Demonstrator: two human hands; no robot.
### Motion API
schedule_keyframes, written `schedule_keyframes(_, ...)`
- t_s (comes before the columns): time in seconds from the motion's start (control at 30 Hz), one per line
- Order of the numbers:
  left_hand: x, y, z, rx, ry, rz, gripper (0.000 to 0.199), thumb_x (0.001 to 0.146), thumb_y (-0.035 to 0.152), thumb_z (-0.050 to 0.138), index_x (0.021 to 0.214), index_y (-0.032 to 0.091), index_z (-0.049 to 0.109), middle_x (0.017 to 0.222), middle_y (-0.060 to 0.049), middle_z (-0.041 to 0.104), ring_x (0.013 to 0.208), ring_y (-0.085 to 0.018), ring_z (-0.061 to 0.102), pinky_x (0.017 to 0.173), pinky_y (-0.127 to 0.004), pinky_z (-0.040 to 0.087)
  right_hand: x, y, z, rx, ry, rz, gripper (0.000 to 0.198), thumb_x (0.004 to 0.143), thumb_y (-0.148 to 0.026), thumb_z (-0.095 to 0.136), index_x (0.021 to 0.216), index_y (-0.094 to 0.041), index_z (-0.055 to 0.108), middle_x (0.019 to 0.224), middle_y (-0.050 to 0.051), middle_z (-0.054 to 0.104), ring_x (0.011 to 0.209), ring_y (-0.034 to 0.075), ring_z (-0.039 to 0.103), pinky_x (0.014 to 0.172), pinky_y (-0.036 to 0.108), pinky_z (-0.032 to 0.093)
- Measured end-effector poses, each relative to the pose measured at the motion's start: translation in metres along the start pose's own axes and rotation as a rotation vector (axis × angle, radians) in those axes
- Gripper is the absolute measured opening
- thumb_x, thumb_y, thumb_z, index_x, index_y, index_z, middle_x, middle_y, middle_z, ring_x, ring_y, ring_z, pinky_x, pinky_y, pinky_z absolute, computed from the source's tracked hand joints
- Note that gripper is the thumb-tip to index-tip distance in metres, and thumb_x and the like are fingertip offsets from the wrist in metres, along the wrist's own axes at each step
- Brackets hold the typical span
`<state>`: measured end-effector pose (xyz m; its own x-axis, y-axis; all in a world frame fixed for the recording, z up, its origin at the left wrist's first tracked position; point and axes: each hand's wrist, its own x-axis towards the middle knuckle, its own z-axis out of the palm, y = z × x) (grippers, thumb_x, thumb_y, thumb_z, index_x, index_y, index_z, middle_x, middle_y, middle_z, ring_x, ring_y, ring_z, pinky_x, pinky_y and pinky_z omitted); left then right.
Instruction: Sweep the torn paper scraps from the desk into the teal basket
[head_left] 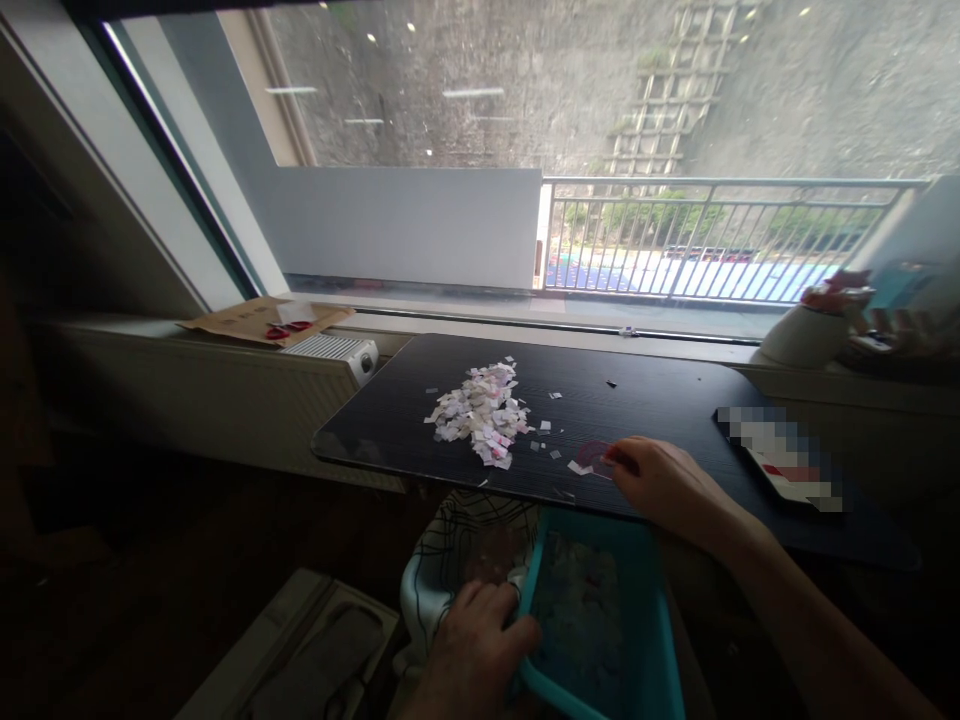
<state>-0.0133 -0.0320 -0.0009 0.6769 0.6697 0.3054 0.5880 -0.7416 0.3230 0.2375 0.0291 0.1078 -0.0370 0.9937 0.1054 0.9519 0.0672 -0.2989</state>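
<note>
My left hand (pixel 484 632) is closed at the left rim of a teal plastic bin (pixel 667 640), its thumb lying over the edge. Paper or plastic scraps lie in the shadowed bottom of the bin. Over the front of the black table, my right hand (pixel 664 482) pinches a thin red loop (pixel 594 450); whether it is a rubber band or string I cannot tell. A small white scrap (pixel 579 467) lies by the loop. To the left rises a pile of small cut paper pieces (pixel 484 410), mostly white with some pink.
The black table (pixel 637 400) stands against the windowsill. A dark tray-like item (pixel 780 460), partly blurred, lies at its right. Red-handled scissors (pixel 289 328) rest on a brown paper envelope (pixel 255 322) by the radiator (pixel 300 400). A white pot (pixel 802 335) stands right. A box (pixel 300 640) sits lower left.
</note>
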Motion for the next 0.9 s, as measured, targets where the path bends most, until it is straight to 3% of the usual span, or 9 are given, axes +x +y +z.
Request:
schedule_keyframes(0.3,0.0,-0.005,0.004,0.027,-0.007,0.058,0.018,0.065,0.025,0.064,0.078,0.022,0.051,0.078,0.0,0.047,0.074,-0.02,0.047,0.067,-0.032,0.032,0.017,-0.012,0.025,0.08,0.052,-0.123,0.027,0.089,-0.024,0.04,0.095,-0.017,0.066,0.086,0.006,0.063,0.072,0.014,0.056,0.062,0.022,0.036)
schedule_keyframes(0.47,-0.001,-0.004,0.006,0.053,0.001,0.045,0.02,0.069,0.032,0.067,0.077,0.022,0.052,0.078,0.0,0.047,0.074,-0.02,0.048,0.066,-0.032,0.032,0.03,-0.011,0.027,0.009,0.093,-0.106,0.029,0.09,-0.024,0.039,0.096,-0.016,0.066,0.084,0.007,0.061,0.072,0.015,0.055,0.061,0.023,0.035)
schedule_keyframes(0.7,-0.001,-0.004,0.007,0.059,-0.001,0.039,0.028,0.064,0.034,0.074,0.079,0.022,0.053,0.08,0.001,0.048,0.076,-0.02,0.048,0.066,-0.031,0.032,0.021,-0.014,0.03,0.066,0.07,-0.155,0.028,0.09,-0.024,0.04,0.099,-0.017,0.066,0.089,0.006,0.062,0.072,0.014,0.055,0.061,0.023,0.037)
schedule_keyframes(0.9,-0.001,-0.004,0.005,0.063,0.014,0.044,0.024,0.067,0.033,0.071,0.079,0.022,0.054,0.078,0.001,0.047,0.074,-0.019,0.048,0.067,-0.031,0.032,0.015,-0.006,0.024,0.03,0.061,-0.091,0.027,0.088,-0.023,0.04,0.089,-0.016,0.067,0.082,0.005,0.062,0.067,0.014,0.055,0.059,0.024,0.036)
